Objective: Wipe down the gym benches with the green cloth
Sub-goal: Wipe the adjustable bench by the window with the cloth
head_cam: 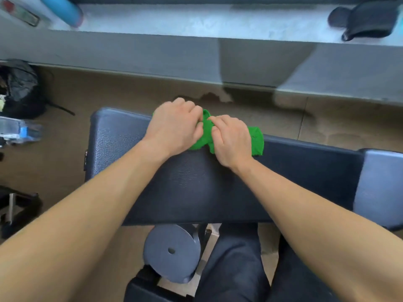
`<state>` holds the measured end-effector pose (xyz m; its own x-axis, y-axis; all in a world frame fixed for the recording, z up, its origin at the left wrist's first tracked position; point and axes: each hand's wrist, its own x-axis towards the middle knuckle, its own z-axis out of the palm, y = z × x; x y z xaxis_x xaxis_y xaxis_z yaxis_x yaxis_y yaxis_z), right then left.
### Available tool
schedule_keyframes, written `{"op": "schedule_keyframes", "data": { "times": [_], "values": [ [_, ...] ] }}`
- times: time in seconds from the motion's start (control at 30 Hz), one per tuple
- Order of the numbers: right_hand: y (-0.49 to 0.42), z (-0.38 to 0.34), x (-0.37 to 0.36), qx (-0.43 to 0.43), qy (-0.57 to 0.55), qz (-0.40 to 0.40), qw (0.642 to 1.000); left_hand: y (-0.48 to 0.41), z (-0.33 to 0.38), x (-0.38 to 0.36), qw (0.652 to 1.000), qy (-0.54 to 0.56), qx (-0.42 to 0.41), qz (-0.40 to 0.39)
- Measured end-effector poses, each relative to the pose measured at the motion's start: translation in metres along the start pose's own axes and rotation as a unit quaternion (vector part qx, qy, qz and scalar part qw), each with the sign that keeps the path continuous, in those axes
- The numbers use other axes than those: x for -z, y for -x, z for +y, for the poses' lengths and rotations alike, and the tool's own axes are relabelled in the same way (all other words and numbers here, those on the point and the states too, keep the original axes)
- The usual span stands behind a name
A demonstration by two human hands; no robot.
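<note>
A black padded gym bench (196, 184) runs across the middle of the view. A bright green cloth (257, 138) lies bunched at the bench's far edge. My left hand (174, 127) and my right hand (233, 140) both rest on the cloth side by side, fingers curled into its folds. Most of the cloth is hidden under the two hands; only its middle and right end show.
A second lighter pad (379, 188) adjoins the bench at right. A grey weight plate (172, 251) leans under the bench beside my dark trouser legs. A grey ledge (152, 51) runs behind, with a blue roll (63, 9) and black item (366, 20). Bags (19, 90) lie left.
</note>
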<state>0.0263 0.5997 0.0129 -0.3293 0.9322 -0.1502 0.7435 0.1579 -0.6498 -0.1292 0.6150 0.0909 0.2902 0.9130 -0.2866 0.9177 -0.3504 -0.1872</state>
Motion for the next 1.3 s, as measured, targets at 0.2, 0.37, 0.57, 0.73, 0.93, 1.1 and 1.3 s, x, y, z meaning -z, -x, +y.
{"op": "schedule_keyframes", "data": {
  "times": [0.2,0.37,0.57,0.73,0.93,1.1,1.3],
  "values": [
    [0.002,-0.009,-0.005,0.042,-0.024,0.013,0.999,0.008,0.001,-0.014,0.999,-0.04,0.022,-0.008],
    [0.025,0.09,0.01,-0.058,-0.021,0.001,0.998,-0.033,0.092,-0.042,1.0,0.001,-0.019,0.0],
    [0.024,0.068,0.003,-0.13,0.008,0.052,0.99,-0.025,0.07,-0.039,0.997,-0.032,-0.068,0.008],
    [0.02,0.054,-0.001,-0.053,-0.013,0.049,0.997,-0.025,0.069,-0.036,0.999,-0.028,-0.038,0.022],
    [0.031,0.18,0.019,-0.084,0.018,-0.012,0.996,-0.074,0.176,-0.063,0.999,-0.02,-0.033,-0.007],
    [0.04,0.207,0.029,-0.127,0.048,-0.036,0.99,-0.084,0.19,-0.072,0.996,0.033,-0.082,-0.02],
    [0.04,0.152,0.015,-0.072,0.047,0.001,0.996,-0.063,0.15,-0.061,0.997,0.027,-0.07,-0.001]
  ]
}}
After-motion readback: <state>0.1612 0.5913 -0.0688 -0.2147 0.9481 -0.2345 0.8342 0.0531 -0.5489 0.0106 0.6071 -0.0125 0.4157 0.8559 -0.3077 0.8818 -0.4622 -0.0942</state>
